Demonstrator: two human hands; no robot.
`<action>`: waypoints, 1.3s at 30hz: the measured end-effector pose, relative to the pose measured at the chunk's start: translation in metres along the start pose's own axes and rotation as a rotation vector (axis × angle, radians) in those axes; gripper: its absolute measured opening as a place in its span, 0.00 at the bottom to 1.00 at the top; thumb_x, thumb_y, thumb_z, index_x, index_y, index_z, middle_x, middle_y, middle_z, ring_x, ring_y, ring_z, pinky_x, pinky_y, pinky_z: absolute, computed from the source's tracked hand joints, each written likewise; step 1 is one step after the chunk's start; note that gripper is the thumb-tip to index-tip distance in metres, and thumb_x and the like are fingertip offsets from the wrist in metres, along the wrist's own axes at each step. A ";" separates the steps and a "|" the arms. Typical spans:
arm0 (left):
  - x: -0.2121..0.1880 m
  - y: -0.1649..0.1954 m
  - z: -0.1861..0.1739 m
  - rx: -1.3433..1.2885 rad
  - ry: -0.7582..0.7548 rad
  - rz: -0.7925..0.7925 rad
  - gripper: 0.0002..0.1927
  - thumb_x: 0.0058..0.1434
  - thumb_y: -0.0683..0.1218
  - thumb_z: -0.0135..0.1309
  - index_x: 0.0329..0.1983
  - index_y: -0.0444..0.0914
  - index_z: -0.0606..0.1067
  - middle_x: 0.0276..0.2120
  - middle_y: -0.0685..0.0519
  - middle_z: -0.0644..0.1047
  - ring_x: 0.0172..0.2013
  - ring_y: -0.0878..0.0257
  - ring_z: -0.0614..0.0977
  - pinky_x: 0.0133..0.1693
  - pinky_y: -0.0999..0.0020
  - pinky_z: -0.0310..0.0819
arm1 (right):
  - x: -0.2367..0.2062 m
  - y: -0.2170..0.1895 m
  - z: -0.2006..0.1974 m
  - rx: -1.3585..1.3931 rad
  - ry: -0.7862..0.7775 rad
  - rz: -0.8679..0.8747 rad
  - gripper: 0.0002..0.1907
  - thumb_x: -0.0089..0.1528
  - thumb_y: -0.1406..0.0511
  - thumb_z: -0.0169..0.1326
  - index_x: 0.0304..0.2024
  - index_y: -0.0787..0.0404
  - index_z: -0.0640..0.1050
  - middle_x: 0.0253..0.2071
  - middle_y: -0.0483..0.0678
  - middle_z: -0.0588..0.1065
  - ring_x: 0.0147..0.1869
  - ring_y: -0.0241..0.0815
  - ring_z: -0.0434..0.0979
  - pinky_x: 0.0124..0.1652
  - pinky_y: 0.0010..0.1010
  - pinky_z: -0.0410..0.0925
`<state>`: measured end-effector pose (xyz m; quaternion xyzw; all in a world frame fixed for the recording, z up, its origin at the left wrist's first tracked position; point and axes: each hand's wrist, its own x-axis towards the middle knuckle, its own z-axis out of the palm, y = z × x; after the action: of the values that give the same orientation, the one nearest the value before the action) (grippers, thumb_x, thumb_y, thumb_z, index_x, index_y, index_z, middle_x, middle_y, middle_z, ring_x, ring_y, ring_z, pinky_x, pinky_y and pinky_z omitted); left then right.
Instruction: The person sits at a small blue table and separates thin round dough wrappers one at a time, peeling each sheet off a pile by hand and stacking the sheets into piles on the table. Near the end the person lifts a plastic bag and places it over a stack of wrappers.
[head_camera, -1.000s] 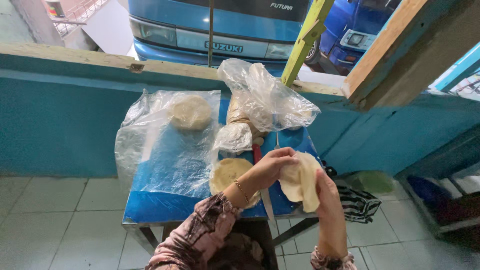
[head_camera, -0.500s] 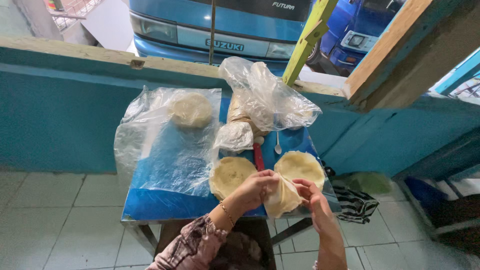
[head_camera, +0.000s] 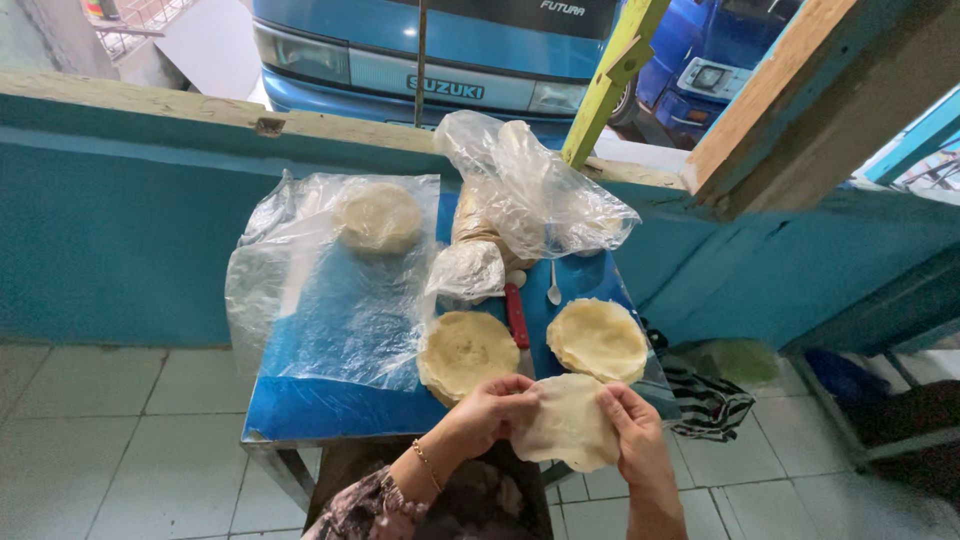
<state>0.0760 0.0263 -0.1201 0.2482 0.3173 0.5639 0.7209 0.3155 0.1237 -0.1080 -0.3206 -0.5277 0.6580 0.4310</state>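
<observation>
My left hand (head_camera: 492, 408) and right hand (head_camera: 632, 428), lower now than a second ago, pinch opposite edges of one thin dough round (head_camera: 566, 424), seemingly peeled off, just before the two stacks (head_camera: 466, 352) on the blue table (head_camera: 330, 410).

A low teal wall (head_camera: 120, 230) with a wooden ledge (head_camera: 150, 105) runs across the far side. Pale floor tiles (head_camera: 120, 430) lie near; blue vehicles (head_camera: 450, 50) stand beyond in daylight.

Floral sleeve (head_camera: 365, 503), thin gold bracelet (head_camera: 428, 465)
</observation>
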 end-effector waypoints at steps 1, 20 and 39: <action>0.000 0.003 0.002 0.010 0.007 0.002 0.11 0.65 0.46 0.58 0.48 0.38 0.77 0.34 0.57 0.78 0.31 0.69 0.80 0.33 0.72 0.78 | -0.001 -0.003 0.001 -0.035 0.001 -0.029 0.10 0.68 0.65 0.55 0.42 0.67 0.81 0.34 0.44 0.78 0.35 0.31 0.75 0.35 0.23 0.69; 0.123 0.071 0.069 1.053 0.498 0.809 0.09 0.57 0.39 0.54 0.41 0.33 0.74 0.35 0.40 0.80 0.38 0.43 0.83 0.40 0.53 0.76 | 0.125 -0.040 -0.009 -1.050 0.432 -0.316 0.17 0.64 0.54 0.60 0.41 0.61 0.82 0.26 0.52 0.77 0.29 0.44 0.77 0.34 0.37 0.70; 0.113 0.034 0.060 1.769 0.183 0.278 0.28 0.66 0.59 0.38 0.71 0.57 0.64 0.77 0.48 0.45 0.74 0.40 0.43 0.64 0.20 0.33 | 0.120 -0.031 -0.013 -1.389 -0.091 -0.637 0.23 0.70 0.54 0.50 0.66 0.50 0.74 0.67 0.49 0.72 0.71 0.54 0.69 0.64 0.48 0.60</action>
<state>0.1166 0.1446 -0.0751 0.7027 0.6588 0.2130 0.1636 0.2831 0.2396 -0.0768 -0.3228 -0.9044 0.0320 0.2771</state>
